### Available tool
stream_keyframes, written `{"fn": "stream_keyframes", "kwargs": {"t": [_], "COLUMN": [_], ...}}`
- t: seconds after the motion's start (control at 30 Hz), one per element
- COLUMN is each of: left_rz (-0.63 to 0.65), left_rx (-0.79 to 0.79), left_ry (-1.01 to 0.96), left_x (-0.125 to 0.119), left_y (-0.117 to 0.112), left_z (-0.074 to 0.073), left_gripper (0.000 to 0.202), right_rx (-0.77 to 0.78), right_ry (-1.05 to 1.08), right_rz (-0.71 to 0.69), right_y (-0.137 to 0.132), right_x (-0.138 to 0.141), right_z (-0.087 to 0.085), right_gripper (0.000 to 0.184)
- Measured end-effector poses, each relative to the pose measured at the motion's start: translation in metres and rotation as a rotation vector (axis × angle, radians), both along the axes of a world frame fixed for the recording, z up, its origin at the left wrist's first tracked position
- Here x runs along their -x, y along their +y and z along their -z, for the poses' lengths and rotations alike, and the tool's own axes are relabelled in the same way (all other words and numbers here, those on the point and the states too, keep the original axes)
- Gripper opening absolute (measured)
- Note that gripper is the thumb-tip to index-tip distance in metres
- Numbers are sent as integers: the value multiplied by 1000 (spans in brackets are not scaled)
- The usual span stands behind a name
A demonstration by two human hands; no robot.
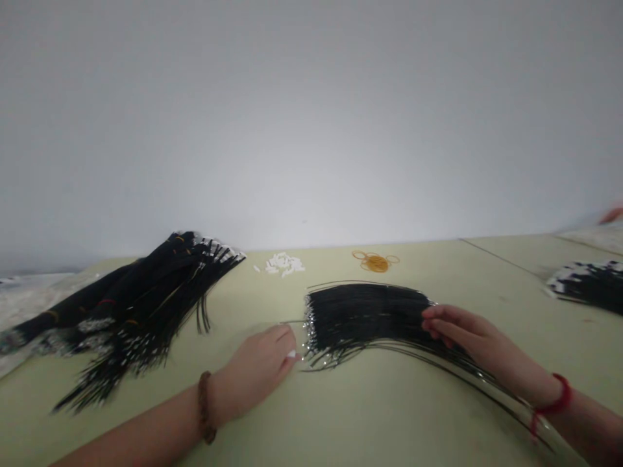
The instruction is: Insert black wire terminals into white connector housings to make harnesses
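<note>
A wide fan of black wires (370, 311) with shiny metal tips at its left end lies on the table before me. My left hand (265, 360) is closed just left of those tips, with a small white plastic piece (292, 354) showing between its fingers. At the right end of the fan, my right hand (462, 334) has thumb and fingers pinched together over the wires. What it grips, if anything, is hidden. Several loose wires (438, 355) curve along the near side and pass under my right wrist.
White plastic pieces (282, 264) lie in a small heap near the wall. Tan rubber bands (376, 262) are to their right. Banded black wire bundles (141, 298) are piled at left, and another white-ended bundle (591, 284) lies far right. The pale green table (370, 415) meets the wall behind.
</note>
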State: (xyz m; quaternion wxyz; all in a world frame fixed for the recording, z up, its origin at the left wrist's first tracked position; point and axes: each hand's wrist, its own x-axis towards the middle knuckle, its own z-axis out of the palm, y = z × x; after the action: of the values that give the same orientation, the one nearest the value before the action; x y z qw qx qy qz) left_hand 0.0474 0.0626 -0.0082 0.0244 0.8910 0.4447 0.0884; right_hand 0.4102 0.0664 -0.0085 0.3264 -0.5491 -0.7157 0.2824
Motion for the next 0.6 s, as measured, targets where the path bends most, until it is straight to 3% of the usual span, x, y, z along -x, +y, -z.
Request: {"fn": "stream_keyframes", "kwargs": {"t": [0.17, 0.33, 0.47, 0.6], "left_rz": [-21, -33, -20, 50], "left_rx": [-87, -129, -106, -58], "left_ry": [-59, -43, 5, 39], "left_x": [-2, -5, -8, -20], "left_y": [26, 44, 35, 8], "left_z": [8, 15, 6, -6], "left_gripper": [17, 13, 12, 17], "right_rx": [-157, -347, -433, -487], "right_ry": [-338, -590, -680, -698], "right_rz": [78, -38, -173, -123], "right_y": [11, -5, -26, -25], "right_x": [-35, -15, 3, 0], "right_z": [4, 2, 12, 19], "right_gripper": [53, 37, 31, 33]}}
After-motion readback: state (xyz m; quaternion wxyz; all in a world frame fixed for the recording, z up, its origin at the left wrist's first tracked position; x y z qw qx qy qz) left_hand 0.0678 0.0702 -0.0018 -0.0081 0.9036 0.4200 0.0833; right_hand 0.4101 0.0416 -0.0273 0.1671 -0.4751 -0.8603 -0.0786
